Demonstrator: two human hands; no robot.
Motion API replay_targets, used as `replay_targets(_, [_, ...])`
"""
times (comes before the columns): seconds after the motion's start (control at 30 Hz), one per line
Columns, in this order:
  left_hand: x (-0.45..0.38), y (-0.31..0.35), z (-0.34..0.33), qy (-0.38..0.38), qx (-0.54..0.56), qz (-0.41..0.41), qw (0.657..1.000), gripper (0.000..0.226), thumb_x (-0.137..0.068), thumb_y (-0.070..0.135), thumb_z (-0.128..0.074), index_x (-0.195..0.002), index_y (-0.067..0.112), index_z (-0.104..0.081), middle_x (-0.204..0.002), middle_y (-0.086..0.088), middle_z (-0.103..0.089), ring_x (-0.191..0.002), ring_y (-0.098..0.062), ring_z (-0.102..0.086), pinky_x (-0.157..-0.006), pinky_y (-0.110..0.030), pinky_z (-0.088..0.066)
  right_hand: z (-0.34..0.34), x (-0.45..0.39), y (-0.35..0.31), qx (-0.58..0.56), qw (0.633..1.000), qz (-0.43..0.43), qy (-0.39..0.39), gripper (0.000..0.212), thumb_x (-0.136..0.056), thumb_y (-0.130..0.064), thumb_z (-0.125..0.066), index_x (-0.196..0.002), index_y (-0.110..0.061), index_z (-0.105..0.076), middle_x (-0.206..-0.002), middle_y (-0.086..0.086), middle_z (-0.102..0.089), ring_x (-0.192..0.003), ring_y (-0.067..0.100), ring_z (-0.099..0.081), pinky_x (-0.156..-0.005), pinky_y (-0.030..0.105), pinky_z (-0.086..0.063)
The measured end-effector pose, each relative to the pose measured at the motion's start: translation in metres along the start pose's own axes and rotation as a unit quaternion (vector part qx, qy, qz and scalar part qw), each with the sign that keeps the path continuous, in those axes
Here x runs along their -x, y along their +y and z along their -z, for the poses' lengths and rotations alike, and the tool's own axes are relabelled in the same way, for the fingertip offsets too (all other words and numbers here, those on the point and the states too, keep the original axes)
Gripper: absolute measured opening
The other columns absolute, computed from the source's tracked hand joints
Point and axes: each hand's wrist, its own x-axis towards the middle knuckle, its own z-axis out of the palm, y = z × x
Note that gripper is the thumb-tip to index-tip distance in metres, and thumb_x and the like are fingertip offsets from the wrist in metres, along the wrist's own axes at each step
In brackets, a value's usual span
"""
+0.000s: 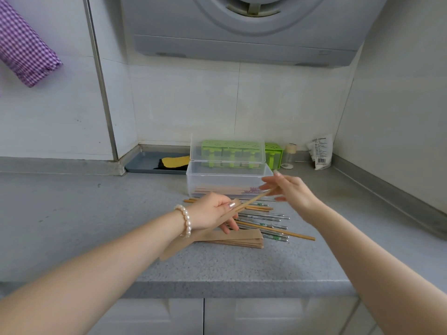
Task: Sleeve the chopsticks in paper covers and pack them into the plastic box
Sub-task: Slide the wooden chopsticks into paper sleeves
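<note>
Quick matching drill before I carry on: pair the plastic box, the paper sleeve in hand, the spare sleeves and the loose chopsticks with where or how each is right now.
Things:
1. plastic box
2. paper sleeve
3. spare sleeves
4. loose chopsticks

States:
A. stacked flat on the counter, nearest the front edge
B. lid up, behind the pile
C. scattered on the counter between box and stack
D. held in the grip of the left hand, while the right hand feeds a wooden chopstick in

Pairs: 1-B, 2-D, 3-A, 4-C
</note>
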Motion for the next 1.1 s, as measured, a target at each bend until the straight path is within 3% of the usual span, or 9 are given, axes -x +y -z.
replay_targets(0.13, [-0.005,0.0,-0.001,0.001,-0.012,0.011,1.0,0.028,-0.1,0.024,-0.035,-0.088,0.011,-0.057,-0.08,-0.007,-0.069,-0.074,-0.021,-0.068,-0.075,-0.029,-0.057,-0.021,0.005,0.001,-0.047,0.996,-0.032,-0.068,0.049,-0.097,-0.047,-0.029,-0.115,-0.012,-0.059,-0.103,0.004,-0.071,-0.097,0.019,-0.067,-0.093,0.04,-0.048])
replay_targets(0.37, [0.0,-0.001,0.0,0.015,-0.052,0.021,0.998,0.029,-0.1,0.027,-0.034,-0.088,0.013,-0.056,-0.077,-0.002,-0.069,-0.062,-0.014,-0.066,-0.076,-0.034,-0.055,-0.022,0.006,0.005,-0.077,0.992,-0.052,-0.085,0.042,-0.096,-0.049,-0.029,-0.124,-0.024,-0.046,-0.11,0.005,-0.064,-0.098,0.021,-0.065,-0.084,0.034,-0.051])
replay_targets(0.5, [0.004,0.0,0.006,0.037,-0.062,0.036,0.997,0.033,-0.098,0.032,-0.035,-0.101,0.008,-0.058,-0.07,-0.002,-0.066,-0.05,-0.01,-0.06,-0.055,-0.021,-0.052,0.004,-0.003,0.031,0.147,0.988,-0.034,0.035,0.024,-0.089,-0.025,-0.06,-0.105,-0.008,-0.066,-0.09,0.005,-0.066,-0.083,0.02,-0.061,-0.082,0.036,-0.051])
replay_targets(0.57, [0.005,-0.001,0.008,0.046,-0.047,0.043,0.997,0.031,-0.098,0.03,-0.036,-0.1,0.007,-0.059,-0.067,-0.003,-0.063,-0.049,-0.011,-0.056,-0.052,-0.021,-0.051,0.013,-0.003,0.05,0.274,0.959,-0.064,-0.016,0.014,-0.081,-0.019,-0.069,-0.092,-0.01,-0.073,-0.087,0.004,-0.069,-0.082,0.019,-0.061,-0.078,0.03,-0.049])
replay_targets(0.67, [0.005,-0.003,0.01,0.051,0.03,0.067,0.996,0.031,-0.099,0.025,-0.037,-0.102,0.002,-0.058,-0.068,-0.007,-0.058,-0.047,-0.013,-0.052,-0.049,-0.025,-0.049,0.016,0.004,0.07,0.353,0.93,-0.088,-0.054,0.012,-0.08,-0.02,-0.071,-0.091,-0.015,-0.075,-0.089,0.002,-0.069,-0.077,0.014,-0.056,-0.061,0.019,-0.041])
replay_targets(0.77, [0.003,-0.007,0.01,0.044,0.092,0.089,0.991,0.026,-0.1,0.021,-0.038,-0.103,0.002,-0.056,-0.071,-0.009,-0.056,-0.052,-0.015,-0.052,-0.05,-0.027,-0.048,0.021,0.007,0.079,0.354,0.931,-0.081,-0.046,0.013,-0.079,-0.02,-0.072,-0.091,-0.016,-0.075,-0.091,0.0,-0.066,-0.078,0.014,-0.055,-0.058,0.014,-0.04])
replay_targets(0.93, [0.003,-0.01,0.011,0.013,0.091,0.085,0.992,0.015,-0.096,0.012,-0.046,-0.094,0.007,-0.059,-0.08,-0.008,-0.061,-0.062,-0.015,-0.061,-0.059,-0.029,-0.055,0.022,0.01,0.09,0.36,0.931,-0.05,-0.024,0.015,-0.08,-0.021,-0.071,-0.091,-0.011,-0.072,-0.091,0.002,-0.063,-0.084,0.019,-0.056,-0.073,0.027,-0.046])
replay_targets(1.03, [0.003,-0.01,0.012,0.014,0.077,0.082,0.994,0.012,-0.094,0.011,-0.051,-0.09,0.006,-0.061,-0.082,-0.008,-0.064,-0.065,-0.015,-0.066,-0.062,-0.03,-0.058,0.031,0.01,0.082,0.328,0.945,-0.009,0.005,0.004,-0.084,-0.015,-0.066,-0.083,-0.013,-0.068,-0.078,-0.001,-0.064,-0.075,0.016,-0.058,-0.063,0.022,-0.041])
replay_targets(1.1, [0.004,-0.01,0.015,0.017,0.075,0.081,0.994,0.011,-0.092,0.008,-0.052,-0.089,0.004,-0.062,-0.08,-0.01,-0.066,-0.067,-0.016,-0.068,-0.063,-0.029,-0.059,0.045,0.008,0.071,0.288,0.957,0.005,0.021,0.014,-0.085,-0.01,-0.064,-0.073,-0.017,-0.064,-0.066,-0.005,-0.067,-0.058,0.007,-0.06,-0.059,0.022,-0.045])
